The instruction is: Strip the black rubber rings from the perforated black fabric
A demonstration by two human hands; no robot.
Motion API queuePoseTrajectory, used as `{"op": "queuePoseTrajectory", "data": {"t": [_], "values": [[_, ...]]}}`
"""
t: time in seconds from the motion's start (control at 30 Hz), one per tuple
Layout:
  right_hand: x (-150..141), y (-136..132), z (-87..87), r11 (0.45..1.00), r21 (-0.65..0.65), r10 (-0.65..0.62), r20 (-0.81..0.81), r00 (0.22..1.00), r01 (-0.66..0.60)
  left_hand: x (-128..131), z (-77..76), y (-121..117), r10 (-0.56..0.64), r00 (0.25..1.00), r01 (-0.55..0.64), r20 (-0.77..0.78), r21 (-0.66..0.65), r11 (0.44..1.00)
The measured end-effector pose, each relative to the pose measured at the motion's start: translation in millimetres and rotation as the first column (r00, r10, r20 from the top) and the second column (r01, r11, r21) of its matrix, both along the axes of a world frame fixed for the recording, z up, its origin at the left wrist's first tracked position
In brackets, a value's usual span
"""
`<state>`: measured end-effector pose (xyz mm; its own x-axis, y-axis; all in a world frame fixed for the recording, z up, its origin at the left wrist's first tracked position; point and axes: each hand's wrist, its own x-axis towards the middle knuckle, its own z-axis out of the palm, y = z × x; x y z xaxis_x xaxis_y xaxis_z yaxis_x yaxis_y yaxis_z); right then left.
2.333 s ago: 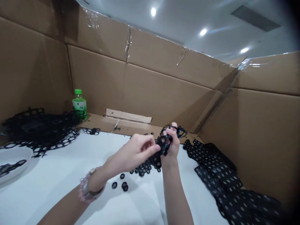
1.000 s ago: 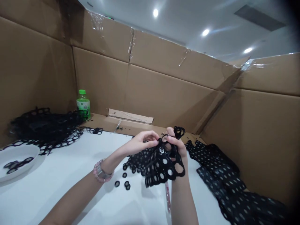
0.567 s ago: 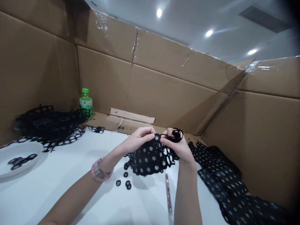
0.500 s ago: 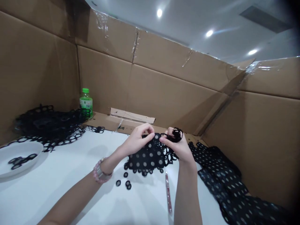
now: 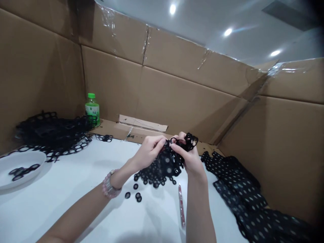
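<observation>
Beyond the pen [image 5: 181,206] and the loose discs [image 5: 136,186], holds the sheet [image 5: 166,163] over the disc pile [image 5: 148,178], pinching its top edge with left hand [image 5: 147,151] and gripping ring scraps [image 5: 191,140] in right hand [image 5: 191,158]. Hangs narrower, less flat than just before, so probably is mid-handling; looks black, pale-spotted, blurred.

Nothing legible. Label [image 5: 92,110] on green-capped bottle [image 5: 93,105], nine o'clock in view: printed, characters too small and blurred. Dark marks [image 5: 130,136] on cardboard, toward eight o'clock: unclear whether writing.
</observation>
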<state>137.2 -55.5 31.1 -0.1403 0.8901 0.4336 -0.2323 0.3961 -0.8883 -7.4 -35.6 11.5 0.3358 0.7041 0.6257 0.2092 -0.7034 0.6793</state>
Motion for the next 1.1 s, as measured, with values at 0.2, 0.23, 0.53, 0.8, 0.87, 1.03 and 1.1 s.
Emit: {"op": "queuePoseTrajectory", "data": {"t": [0.2, 0.23, 0.53, 0.8, 0.87, 1.03, 1.1], "values": [[8, -3, 10.7, 0.986, -0.128, 0.06, -0.305, 0.95, -0.103, -10, -31.2, 49, 0.106, 0.988, -0.128, -0.116, -0.203, 0.971], [10, -3, 12.1, 0.987, -0.135, 0.038, -0.323, 0.945, -0.086, -11, -40.3, 56, 0.118, 0.975, -0.155, -0.189, -0.193, 0.969], [11, 21, -6.8, 0.967, -0.182, -0.208, -0.175, 0.962, 0.176, -2, -52.3, 51, 0.24, 0.922, -0.271, -0.305, -0.064, 0.96], [-2, 17, -11.6, 0.963, -0.142, -0.245, -0.095, 0.965, 0.231, -3, 2.0, -2, 0.085, 0.985, -0.075, -0.148, 0.075, 0.994], [-5, 16, -12.4, 0.965, -0.148, -0.234, -0.108, 0.966, 0.217, -1, 0.0, -2, 0.1, 0.985, -0.094, -0.143, 0.052, 0.994], [-7, 18, -14.7, 0.954, -0.118, -0.289, -0.126, 0.949, 0.275, -3, -2.3, 7, 0.135, 0.986, -0.126, -0.098, 0.088, 0.988], [-7, 18, -14.1, 0.963, -0.137, -0.253, -0.149, 0.956, 0.233, -4, -2.3, 8, 0.163, 0.983, -0.151, -0.084, 0.134, 0.979]]}}
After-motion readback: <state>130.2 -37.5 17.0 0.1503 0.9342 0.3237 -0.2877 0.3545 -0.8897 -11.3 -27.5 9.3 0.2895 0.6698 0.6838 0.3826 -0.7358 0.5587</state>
